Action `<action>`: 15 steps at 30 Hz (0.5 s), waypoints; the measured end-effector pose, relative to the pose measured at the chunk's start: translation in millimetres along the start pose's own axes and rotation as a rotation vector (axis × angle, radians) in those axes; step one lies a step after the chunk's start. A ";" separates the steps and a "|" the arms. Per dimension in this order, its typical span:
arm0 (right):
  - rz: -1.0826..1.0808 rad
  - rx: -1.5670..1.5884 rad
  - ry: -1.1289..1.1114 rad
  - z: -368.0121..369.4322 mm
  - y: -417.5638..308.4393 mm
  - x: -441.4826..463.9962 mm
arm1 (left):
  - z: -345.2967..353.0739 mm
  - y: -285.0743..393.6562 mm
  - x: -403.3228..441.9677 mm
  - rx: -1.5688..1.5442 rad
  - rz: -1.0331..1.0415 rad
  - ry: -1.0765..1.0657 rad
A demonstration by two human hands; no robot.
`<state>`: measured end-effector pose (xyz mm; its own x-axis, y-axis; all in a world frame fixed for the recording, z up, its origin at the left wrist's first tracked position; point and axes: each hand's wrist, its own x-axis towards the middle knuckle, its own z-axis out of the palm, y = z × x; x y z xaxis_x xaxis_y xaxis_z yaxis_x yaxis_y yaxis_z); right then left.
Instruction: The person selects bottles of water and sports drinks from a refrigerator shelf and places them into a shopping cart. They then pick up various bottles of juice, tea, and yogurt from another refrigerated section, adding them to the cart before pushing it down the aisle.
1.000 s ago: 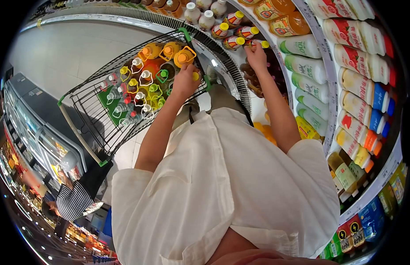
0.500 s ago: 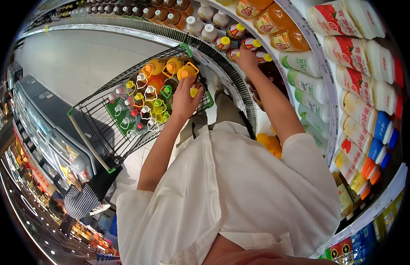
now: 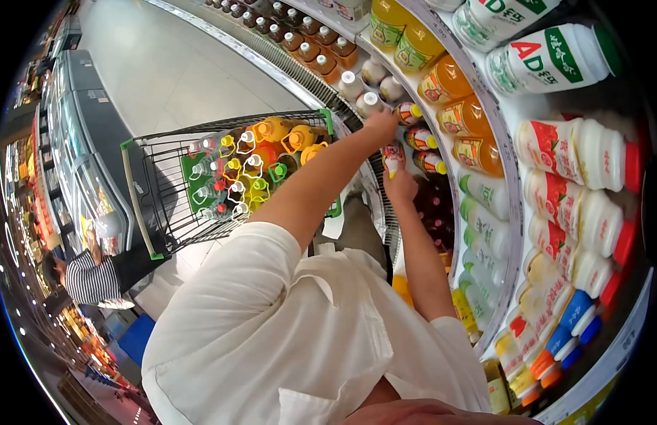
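My right hand (image 3: pixel 401 185) is closed around a small bottle (image 3: pixel 393 157) with a colourful label and a yellow cap, held at the shelf edge with the cap towards me. Just beyond it, my left hand (image 3: pixel 382 127) reaches across to the shelf, beside a white-capped bottle (image 3: pixel 371 104) and a yellow-capped bottle (image 3: pixel 408 112). The left fingers are partly hidden, so their grip is unclear. More yellow-capped bottles (image 3: pixel 420 138) stand to the right of both hands. Below my left forearm is a shopping cart (image 3: pixel 141 184) loaded with several drink bottles (image 3: pixel 254 166).
Curved shelves on the right hold large orange drink bottles (image 3: pixel 459 117), pale green-white bottles (image 3: pixel 484 191) and white bottles with red caps (image 3: pixel 576 156). Brown drink bottles (image 3: pixel 307 49) line the far shelf. A person in a striped top (image 3: pixel 93 278) stands by the freezer cases (image 3: pixel 81 134).
My left hand has moved from a yellow-capped bottle at the cart over to the shelf. My right hand has drawn a yellow-capped bottle towards me. The view has turned, shifting the shelves.
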<state>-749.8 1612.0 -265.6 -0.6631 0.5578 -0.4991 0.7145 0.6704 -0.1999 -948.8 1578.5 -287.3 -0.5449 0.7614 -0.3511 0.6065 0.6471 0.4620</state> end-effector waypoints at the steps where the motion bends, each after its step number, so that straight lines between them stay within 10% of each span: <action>1: 0.000 0.002 -0.001 -0.7 -0.6 0.4 | 21.8 -8.6 8.4 0.011 0.037 -0.027; 15: 0.119 0.078 -0.138 15.0 11.0 -16.8 | -62.9 0.7 -90.4 -0.313 0.003 0.163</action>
<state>-727.4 1602.7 -272.1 -0.5396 0.5552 -0.6329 0.8049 0.5606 -0.1945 -935.5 1507.7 -204.0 -0.6437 0.7310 -0.2265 0.4152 0.5822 0.6990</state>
